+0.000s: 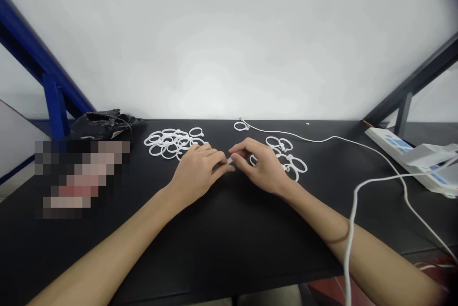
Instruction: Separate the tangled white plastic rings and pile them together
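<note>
My left hand (pixel 200 167) and my right hand (pixel 263 165) meet over the middle of the black table, fingertips pinched close together. Between them shows a bit of a small white plastic piece (pixel 230 159); the fingers hide most of it, so its full shape is unclear. Beyond my left hand lies a heap of thin white rings (pixel 168 143) with small knobs on their rims. A looser group of similar rings (pixel 296 165) lies beside my right hand, partly covered by it. One single ring (pixel 241 126) sits apart near the back edge.
A white cable (pixel 322 140) runs from the back across the right side, and another loop (pixel 354 210) passes over my right forearm. A white power strip (pixel 404 153) with plugs lies at right. Black plastic bag (pixel 102 124) and a pixelated patch are at left. Blue frame bars flank the table.
</note>
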A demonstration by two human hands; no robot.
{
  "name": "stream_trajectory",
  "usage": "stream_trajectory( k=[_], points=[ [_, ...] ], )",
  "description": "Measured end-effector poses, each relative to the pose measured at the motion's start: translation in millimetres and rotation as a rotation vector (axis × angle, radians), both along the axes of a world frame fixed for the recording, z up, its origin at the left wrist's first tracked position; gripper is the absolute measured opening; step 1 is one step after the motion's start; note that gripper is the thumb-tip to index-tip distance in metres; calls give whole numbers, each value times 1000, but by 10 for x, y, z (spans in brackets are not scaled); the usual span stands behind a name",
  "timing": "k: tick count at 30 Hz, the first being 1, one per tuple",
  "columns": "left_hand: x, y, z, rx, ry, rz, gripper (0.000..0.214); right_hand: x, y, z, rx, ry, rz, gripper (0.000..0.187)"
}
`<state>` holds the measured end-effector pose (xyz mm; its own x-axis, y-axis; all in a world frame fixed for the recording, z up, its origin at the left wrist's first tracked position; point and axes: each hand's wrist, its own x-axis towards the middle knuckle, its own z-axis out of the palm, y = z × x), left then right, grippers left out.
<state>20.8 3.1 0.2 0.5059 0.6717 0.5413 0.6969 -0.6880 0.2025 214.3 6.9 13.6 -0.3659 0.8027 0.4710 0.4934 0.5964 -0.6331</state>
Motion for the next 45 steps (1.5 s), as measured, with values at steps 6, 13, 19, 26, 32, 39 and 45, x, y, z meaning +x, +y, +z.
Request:
stream_trajectory(
  k=[6,13,19,26,32,39,45],
  points=[
    [-6,-7,9,-5,-25,-1,30,-32,26,-46,-80,-26,-72,12],
    [-4,7,-3,-24,-55,-60,29,-48,-5,-24,-132,-9,-14,11],
    [16,-23,35,-135,-113,50,33,-31,-9,47,-72,4,17,15],
    [28,-38,95,-353,-133,108,37,-17,5,-3,-33,17,13,11],
    [-202,174,70,-125,-80,410,36,102,126,-44,96,-156,-174,18],
    [-403,557,26,-108,110,591,50,171,167,-3,84,-235,-254,12],
    [-387,656,18,-211,178,590,48,183,172,-4,86,-260,-256,13]
  ],
)
